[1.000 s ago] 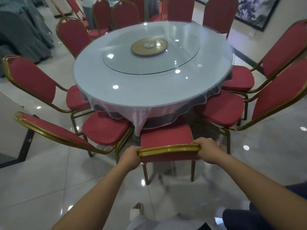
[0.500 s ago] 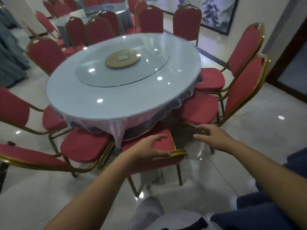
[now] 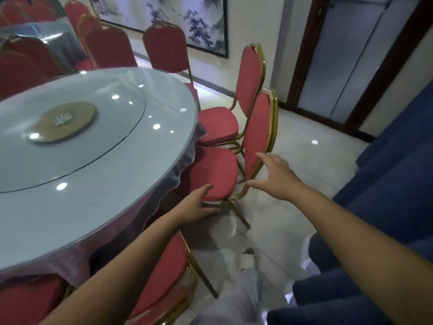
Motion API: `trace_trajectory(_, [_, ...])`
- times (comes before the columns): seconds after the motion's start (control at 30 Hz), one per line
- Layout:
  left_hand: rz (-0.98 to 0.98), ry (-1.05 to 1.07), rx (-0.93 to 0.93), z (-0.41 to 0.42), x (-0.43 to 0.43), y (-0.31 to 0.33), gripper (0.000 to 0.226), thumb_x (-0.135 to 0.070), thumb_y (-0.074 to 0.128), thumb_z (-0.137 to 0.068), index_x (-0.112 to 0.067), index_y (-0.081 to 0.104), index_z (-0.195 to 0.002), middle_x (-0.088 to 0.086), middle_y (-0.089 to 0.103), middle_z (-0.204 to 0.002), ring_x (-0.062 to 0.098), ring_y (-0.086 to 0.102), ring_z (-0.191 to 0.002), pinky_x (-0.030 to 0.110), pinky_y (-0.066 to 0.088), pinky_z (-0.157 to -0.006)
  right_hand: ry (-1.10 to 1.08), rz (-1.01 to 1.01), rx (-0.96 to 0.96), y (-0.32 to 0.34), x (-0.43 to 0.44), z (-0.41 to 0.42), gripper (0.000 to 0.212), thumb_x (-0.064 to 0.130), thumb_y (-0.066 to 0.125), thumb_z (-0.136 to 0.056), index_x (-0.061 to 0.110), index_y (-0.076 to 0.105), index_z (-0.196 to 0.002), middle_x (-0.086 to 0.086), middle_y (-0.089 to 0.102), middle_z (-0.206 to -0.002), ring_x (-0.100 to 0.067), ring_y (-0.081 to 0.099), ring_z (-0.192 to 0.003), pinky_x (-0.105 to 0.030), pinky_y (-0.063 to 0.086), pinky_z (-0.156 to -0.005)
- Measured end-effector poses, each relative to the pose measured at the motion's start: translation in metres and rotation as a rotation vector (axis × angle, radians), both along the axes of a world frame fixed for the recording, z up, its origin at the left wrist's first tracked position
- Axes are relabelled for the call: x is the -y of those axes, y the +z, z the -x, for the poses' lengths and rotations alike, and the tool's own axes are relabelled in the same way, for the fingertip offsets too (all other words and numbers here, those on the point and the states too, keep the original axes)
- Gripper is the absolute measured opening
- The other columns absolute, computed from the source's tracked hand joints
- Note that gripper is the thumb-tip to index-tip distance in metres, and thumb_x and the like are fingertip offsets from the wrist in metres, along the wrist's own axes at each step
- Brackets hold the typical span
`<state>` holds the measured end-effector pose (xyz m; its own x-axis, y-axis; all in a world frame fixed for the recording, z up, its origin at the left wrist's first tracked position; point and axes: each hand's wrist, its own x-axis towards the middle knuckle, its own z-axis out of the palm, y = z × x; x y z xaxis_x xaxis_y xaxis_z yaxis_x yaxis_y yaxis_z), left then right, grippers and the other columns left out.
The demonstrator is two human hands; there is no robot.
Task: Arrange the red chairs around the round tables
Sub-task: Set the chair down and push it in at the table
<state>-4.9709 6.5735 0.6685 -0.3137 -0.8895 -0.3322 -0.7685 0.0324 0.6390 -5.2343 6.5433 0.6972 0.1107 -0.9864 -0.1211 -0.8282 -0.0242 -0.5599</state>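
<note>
The round table [image 3: 98, 191] with a glass turntable [image 3: 117, 137] fills the left. A red chair [image 3: 210, 170] with a gold frame stands at its right edge, seat tucked partly under the cloth. My left hand [image 3: 199, 205] grips the near edge of that seat, thumb on the cushion and fingers underneath. My right hand [image 3: 274, 174] hovers with spread fingers just at the lower part of the chair's backrest [image 3: 257, 132], not closed on it. A second red chair [image 3: 218, 125] sits close behind the first. Another red chair [image 3: 164, 273] is under my left arm.
More red chairs [image 3: 164, 48] ring the table's far side, and a second table [image 3: 42, 31] stands at the back left. Dark blue upholstery [image 3: 386, 184] crowds the right. A door [image 3: 339, 66] and a wall painting [image 3: 175, 19] lie beyond the tiled floor [image 3: 293, 148].
Both hands have let go of the chair in front of me. The view swung right, and my hands reached to the neighbouring chair on the right; the left now grips its seat.
</note>
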Motion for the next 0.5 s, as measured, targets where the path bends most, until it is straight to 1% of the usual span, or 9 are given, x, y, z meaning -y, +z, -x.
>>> trace_trajectory(0.07, [-0.02,0.014,-0.03,0.02,0.049,-0.007,0.083,-0.037,0.074,-0.084,-0.023,0.029,-0.151,0.01,0.042,-0.148,0.022,0.043,-0.134,0.032,0.034,-0.112,0.001,0.048,-0.101,0.007,0.051,0.017,0.095,0.06,0.071,-0.077,0.03,0.023,-0.153,-0.003,0.024,-0.159,-0.029,0.024,-0.144,-0.053,0.032,-0.113])
trace_trajectory(0.13, [-0.044,0.051,-0.068,0.037,0.096,-0.014,0.085,-0.038,0.075,-0.082,-0.027,0.028,-0.151,0.011,0.041,-0.148,0.023,0.043,-0.134,0.032,0.034,-0.11,0.011,0.045,-0.14,0.016,0.107,0.028,0.096,0.062,0.07,-0.077,0.031,0.02,-0.153,-0.003,0.02,-0.16,-0.03,0.021,-0.146,-0.054,0.029,-0.113])
trace_trajectory(0.2, [-0.07,0.096,-0.113,0.052,0.135,-0.019,0.086,-0.039,0.076,-0.081,-0.031,0.028,-0.151,0.011,0.042,-0.147,0.023,0.045,-0.132,0.028,0.038,-0.102,0.051,0.025,-0.161,0.028,0.162,0.035,0.097,0.063,0.069,-0.076,0.033,0.019,-0.153,-0.003,0.018,-0.162,-0.03,0.018,-0.147,-0.055,0.027,-0.114])
trace_trajectory(0.3, [-0.123,0.152,-0.192,0.074,0.18,-0.025,0.085,-0.042,0.076,-0.08,-0.034,0.028,-0.15,0.007,0.042,-0.147,0.017,0.051,-0.119,0.021,0.043,-0.086,0.119,0.008,-0.201,0.037,0.23,0.047,0.095,0.064,0.069,-0.076,0.036,0.02,-0.152,-0.001,0.02,-0.161,-0.029,0.02,-0.147,-0.056,0.028,-0.112])
trace_trajectory(0.33, [-0.137,0.158,-0.209,0.083,0.192,-0.025,0.085,-0.043,0.076,-0.08,-0.034,0.028,-0.15,0.006,0.042,-0.148,0.016,0.051,-0.119,0.021,0.043,-0.087,0.142,0.008,-0.215,0.038,0.247,0.052,0.093,0.065,0.068,-0.076,0.037,0.022,-0.152,-0.001,0.021,-0.161,-0.029,0.022,-0.146,-0.056,0.028,-0.112])
trace_trajectory(0.43, [-0.181,0.159,-0.235,0.11,0.226,-0.023,0.085,-0.045,0.075,-0.08,-0.034,0.028,-0.15,0.003,0.041,-0.149,0.018,0.045,-0.129,0.028,0.039,-0.097,0.223,0.032,-0.265,0.035,0.286,0.072,0.083,0.065,0.064,-0.078,0.039,0.028,-0.148,0.0,0.028,-0.158,-0.027,0.027,-0.144,-0.055,0.028,-0.111])
trace_trajectory(0.5, [-0.191,0.17,-0.258,0.126,0.247,-0.021,0.084,-0.044,0.075,-0.08,-0.034,0.03,-0.149,0.0,0.042,-0.148,0.014,0.045,-0.125,0.028,0.039,-0.099,0.297,0.036,-0.292,0.029,0.31,0.086,0.077,0.065,0.061,-0.079,0.04,0.032,-0.146,0.002,0.032,-0.155,-0.025,0.029,-0.142,-0.055,0.027,-0.111])
